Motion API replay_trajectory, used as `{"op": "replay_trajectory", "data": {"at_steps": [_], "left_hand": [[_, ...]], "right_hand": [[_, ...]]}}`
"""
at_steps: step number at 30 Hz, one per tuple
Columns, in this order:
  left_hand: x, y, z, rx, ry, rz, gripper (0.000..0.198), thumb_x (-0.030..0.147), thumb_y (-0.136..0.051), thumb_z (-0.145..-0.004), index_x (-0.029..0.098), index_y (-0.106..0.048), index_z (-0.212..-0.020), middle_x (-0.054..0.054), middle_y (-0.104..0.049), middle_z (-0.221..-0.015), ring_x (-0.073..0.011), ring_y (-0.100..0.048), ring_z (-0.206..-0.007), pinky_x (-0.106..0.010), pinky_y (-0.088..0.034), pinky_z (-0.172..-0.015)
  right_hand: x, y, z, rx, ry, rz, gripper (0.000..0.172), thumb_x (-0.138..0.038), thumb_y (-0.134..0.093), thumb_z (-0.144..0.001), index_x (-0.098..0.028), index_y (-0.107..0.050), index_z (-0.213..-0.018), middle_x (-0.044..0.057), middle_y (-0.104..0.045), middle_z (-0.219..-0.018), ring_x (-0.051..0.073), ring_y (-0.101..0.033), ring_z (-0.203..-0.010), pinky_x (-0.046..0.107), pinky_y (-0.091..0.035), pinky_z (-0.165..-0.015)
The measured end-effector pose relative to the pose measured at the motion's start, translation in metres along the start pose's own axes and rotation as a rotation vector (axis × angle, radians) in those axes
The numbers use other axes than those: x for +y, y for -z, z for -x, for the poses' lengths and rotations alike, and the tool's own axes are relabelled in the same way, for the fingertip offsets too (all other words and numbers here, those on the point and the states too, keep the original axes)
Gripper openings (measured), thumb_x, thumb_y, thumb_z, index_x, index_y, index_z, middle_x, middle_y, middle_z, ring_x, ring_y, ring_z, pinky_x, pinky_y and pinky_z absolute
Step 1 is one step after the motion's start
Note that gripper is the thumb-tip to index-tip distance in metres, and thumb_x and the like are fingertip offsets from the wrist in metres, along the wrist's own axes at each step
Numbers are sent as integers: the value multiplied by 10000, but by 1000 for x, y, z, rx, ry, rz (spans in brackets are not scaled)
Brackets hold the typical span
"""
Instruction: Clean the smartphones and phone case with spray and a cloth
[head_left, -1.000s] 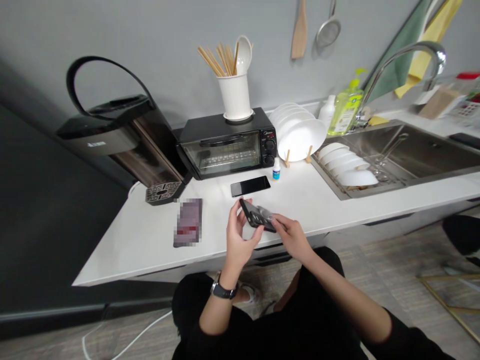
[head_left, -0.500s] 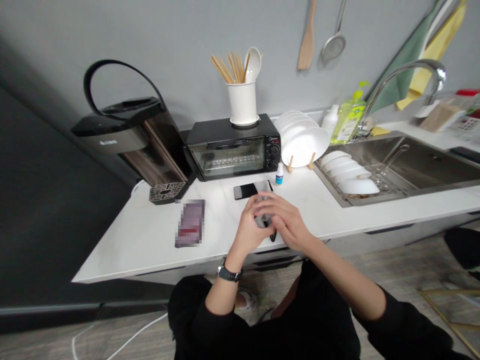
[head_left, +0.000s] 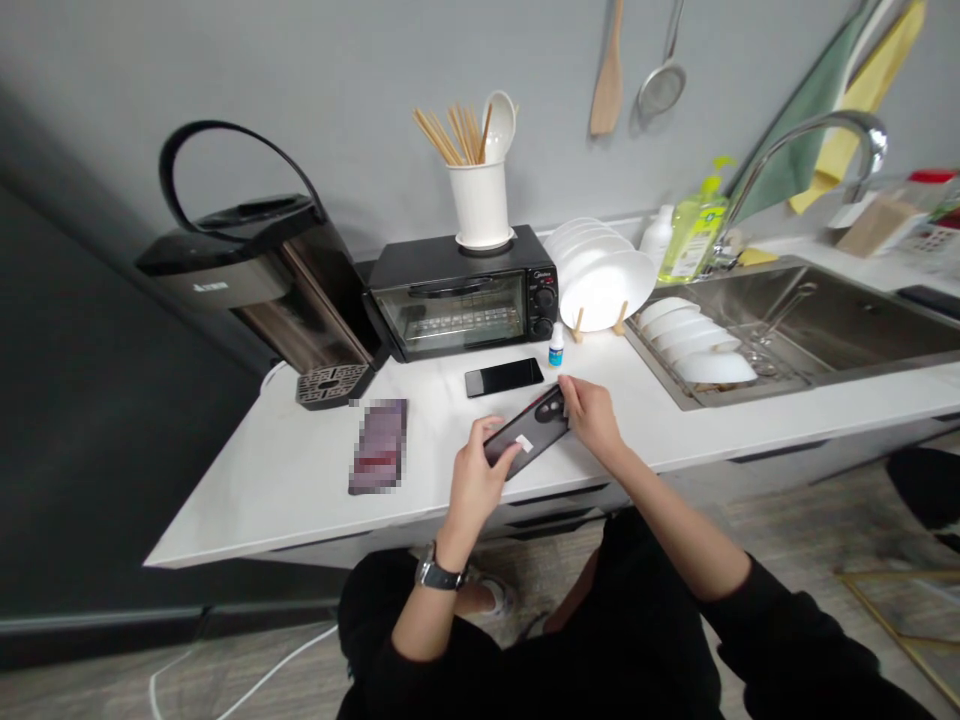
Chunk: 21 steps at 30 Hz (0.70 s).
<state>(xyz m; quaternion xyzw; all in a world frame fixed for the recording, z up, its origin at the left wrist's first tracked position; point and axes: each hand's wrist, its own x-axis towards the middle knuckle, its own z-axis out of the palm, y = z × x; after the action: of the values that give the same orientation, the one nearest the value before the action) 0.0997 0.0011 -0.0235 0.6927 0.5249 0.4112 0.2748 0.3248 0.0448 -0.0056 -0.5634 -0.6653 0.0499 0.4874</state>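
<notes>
Head: hands point(head_left: 474, 480) point(head_left: 596, 420) (curled) on phone point(head_left: 538, 428)

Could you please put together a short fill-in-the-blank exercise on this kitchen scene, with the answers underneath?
1. The left hand and the right hand hold a phone case that bears a ____ sticker.
2. The watch is worn on the ____ wrist.
3. The tall white cup stands on top of the black ____.
4. The white bowls sit inside the metal ____.

Missing words: white; left; toaster oven; sink.
</notes>
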Motion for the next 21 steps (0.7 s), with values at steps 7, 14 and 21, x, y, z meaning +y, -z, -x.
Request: {"op": "replay_trajectory", "data": {"at_steps": [7, 14, 21], "left_hand": [[-7, 6, -1, -74, -195, -440, 321, 388, -638, -1022, 231, -694, -1297, -104, -697, -1222, -306, -631, -1185, -483, -527, -1053], [-16, 13, 24, -196, -259, -402, 943, 473, -760, -930, 222, -238, -1673, -167, -534, -1578, -343, -506, -1462, -556, -407, -1235], [-18, 14, 26, -188, -174, -273, 1075, 292, -812, -885, 272, -109, -1697, -139, -623, -1481, -312, -599, -1361, -501, -515, -1140]], "right_hand": [[21, 7, 31, 49, -173, 97, 723, -578, -211, -1120, -179, -721, -800, 58, -669, -597, 212, -623, -561, 318, -457, -600], [-18, -5, 84, -384, 162, 273, 593, -490, -446, -1095, -134, -506, -1565, 180, -480, -1634, 368, -421, -1544, 634, -354, -1243], [-37, -6, 87, -641, 418, 94, 667, -544, -526, -1064, -168, -446, -1609, 150, -520, -1611, 288, -469, -1522, 539, -401, -1259]]}}
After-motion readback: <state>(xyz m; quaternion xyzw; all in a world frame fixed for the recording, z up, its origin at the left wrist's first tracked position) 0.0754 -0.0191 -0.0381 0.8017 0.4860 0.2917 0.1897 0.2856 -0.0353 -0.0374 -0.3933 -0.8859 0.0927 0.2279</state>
